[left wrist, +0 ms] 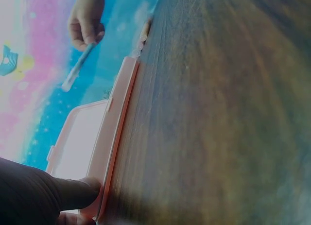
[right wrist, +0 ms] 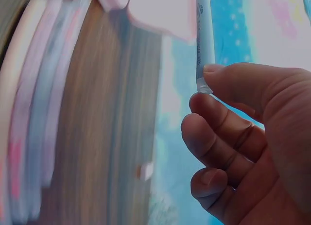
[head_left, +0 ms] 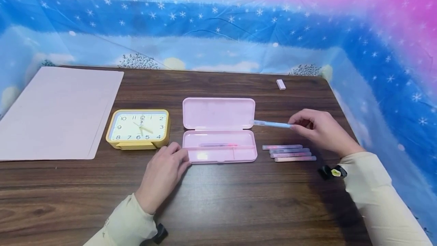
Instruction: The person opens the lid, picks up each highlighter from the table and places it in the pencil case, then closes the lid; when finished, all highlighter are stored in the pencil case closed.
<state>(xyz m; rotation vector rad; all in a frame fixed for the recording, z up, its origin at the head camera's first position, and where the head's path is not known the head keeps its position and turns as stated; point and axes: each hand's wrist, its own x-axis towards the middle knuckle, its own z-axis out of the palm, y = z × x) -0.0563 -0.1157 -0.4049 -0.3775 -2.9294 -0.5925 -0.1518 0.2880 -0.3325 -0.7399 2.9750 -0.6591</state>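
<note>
My right hand (head_left: 315, 128) pinches a light blue pen (head_left: 273, 124) by one end, above the table. The pen's clear-capped end points left and overlaps the lid edge of the pink pencil case (head_left: 218, 114) in the head view. This case lies open, its lid folded back. Inside its tray one pen with a pinkish tip (head_left: 218, 145) lies lengthwise in the back compartment. My left hand (head_left: 164, 175) holds the case's front left corner, and its thumb (left wrist: 80, 192) presses the front wall in the left wrist view. Several pens (head_left: 290, 151) lie side by side right of the case.
A yellow alarm clock (head_left: 138, 128) stands left of the case, close to my left hand. Farther left lies a large pale sheet (head_left: 61, 113). A small white-pink eraser (head_left: 281, 84) sits near the back right. Snowflake-patterned cloth (head_left: 218, 22) borders the table behind and to the sides.
</note>
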